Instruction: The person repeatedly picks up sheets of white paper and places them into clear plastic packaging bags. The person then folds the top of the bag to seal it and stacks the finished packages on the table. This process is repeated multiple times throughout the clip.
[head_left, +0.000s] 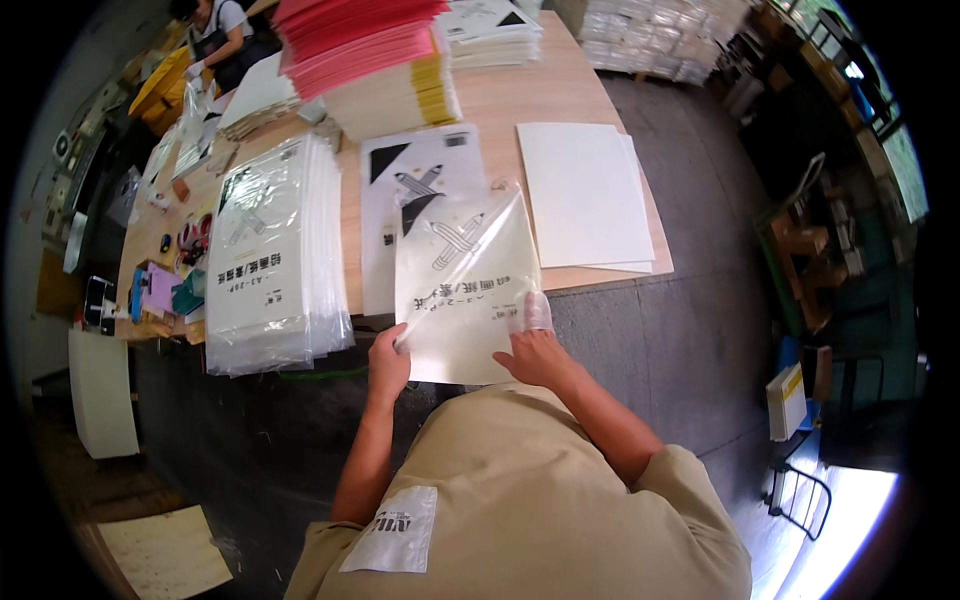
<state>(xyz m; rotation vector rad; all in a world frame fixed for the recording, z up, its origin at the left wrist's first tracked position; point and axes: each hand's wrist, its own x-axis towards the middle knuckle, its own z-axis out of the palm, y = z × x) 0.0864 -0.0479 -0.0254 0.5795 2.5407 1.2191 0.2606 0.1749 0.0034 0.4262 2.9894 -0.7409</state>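
Note:
A drawing paper pack (465, 285) in a clear plastic sleeve, with crossed pencils printed on its cover, is tilted in front of my body, its far part over the table edge. My left hand (388, 368) grips its lower left edge. On its lower right side my right hand (540, 352) holds it, one finger stretched up along the plastic and the thumb over the front. Beyond it lies another printed cover sheet (385, 215), partly covered by the pack. To the left stands a stack of plastic-wrapped packs (262, 255). White sheets (580, 195) lie to the right.
The wooden table (500, 95) also carries a tall stack of red and pink sheets (350, 45) and a clutter of tape rolls and small boxes (165, 290) at left. Another person (225, 40) is at the far left. A wrapped pallet load (650, 35) stands behind.

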